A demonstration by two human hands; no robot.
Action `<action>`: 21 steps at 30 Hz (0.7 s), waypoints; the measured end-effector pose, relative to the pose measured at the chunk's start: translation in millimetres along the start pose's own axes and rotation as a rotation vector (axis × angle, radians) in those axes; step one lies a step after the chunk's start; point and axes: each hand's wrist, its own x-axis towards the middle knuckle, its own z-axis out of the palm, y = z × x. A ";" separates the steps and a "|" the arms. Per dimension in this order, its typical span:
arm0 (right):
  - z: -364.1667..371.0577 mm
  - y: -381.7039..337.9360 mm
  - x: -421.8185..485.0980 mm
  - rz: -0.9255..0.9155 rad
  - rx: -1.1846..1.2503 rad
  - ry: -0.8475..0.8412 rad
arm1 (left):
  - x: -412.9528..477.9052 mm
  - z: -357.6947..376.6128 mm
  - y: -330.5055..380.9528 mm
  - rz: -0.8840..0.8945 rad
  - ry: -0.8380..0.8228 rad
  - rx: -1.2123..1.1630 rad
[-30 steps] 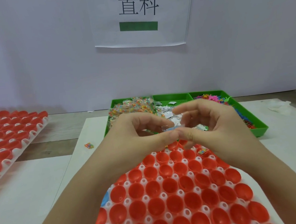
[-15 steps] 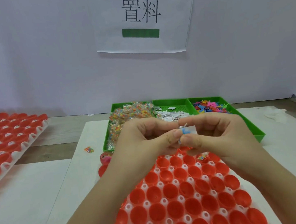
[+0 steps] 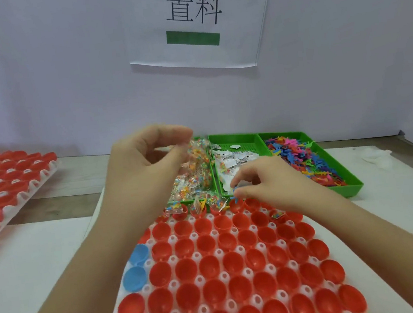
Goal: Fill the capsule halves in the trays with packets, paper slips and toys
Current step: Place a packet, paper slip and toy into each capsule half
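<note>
On the head camera, your right hand [image 3: 269, 182] pinches a small blue toy [image 3: 234, 197] between thumb and forefinger. It is just above the far rows of red capsule halves [image 3: 240, 221], which sit in the white tray [image 3: 223, 276] directly beneath that grip. Your left hand [image 3: 146, 169] hangs higher, with its fingers curled over the packets [image 3: 196, 168] in the green bin [image 3: 348, 187], and blur hides whether it grips anything.

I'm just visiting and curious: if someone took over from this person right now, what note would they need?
Left hand: raised by the packets, blurred; grip unclear.
Right hand: pinches a small blue toy over the tray's far row.
Green bin: packets left, paper slips middle, loose toys right.
Done: a few far-row cups hold fillings.
Left: nearly all the red cups are empty.
</note>
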 end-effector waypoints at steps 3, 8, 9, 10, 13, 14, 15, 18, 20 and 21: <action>2.1 1.9 3.5 -0.022 -0.086 -0.060 | 1.3 -5.6 2.4 0.085 0.048 0.108; 2.0 3.6 6.0 -0.018 -0.157 -0.136 | -15.9 7.1 6.2 0.321 -0.175 0.556; 1.4 3.2 6.4 -0.034 -0.170 -0.149 | -22.5 14.3 3.3 0.367 -0.335 0.684; 0.2 1.4 6.5 -0.058 -0.179 -0.160 | -29.8 22.8 -2.7 0.385 -0.508 0.770; -3.1 -0.8 9.8 -0.113 -0.235 -0.197 | -50.2 44.4 -22.6 0.344 -0.824 0.946; -3.7 -1.4 10.6 -0.128 -0.244 -0.194 | -54.0 48.1 -28.8 0.344 -0.856 1.008; -3.5 -1.3 11.1 -0.140 -0.247 -0.192 | -56.0 49.6 -33.5 0.335 -0.875 1.061; -2.5 -3.0 11.6 -0.156 -0.244 -0.185 | -54.8 48.2 -42.7 0.278 -0.902 1.126; -1.1 -2.2 12.7 -0.135 -0.262 -0.199 | -54.7 47.9 -44.4 0.253 -0.910 1.118; -0.5 -1.0 13.7 -0.128 -0.288 -0.207 | -55.1 48.3 -44.5 0.238 -0.909 1.112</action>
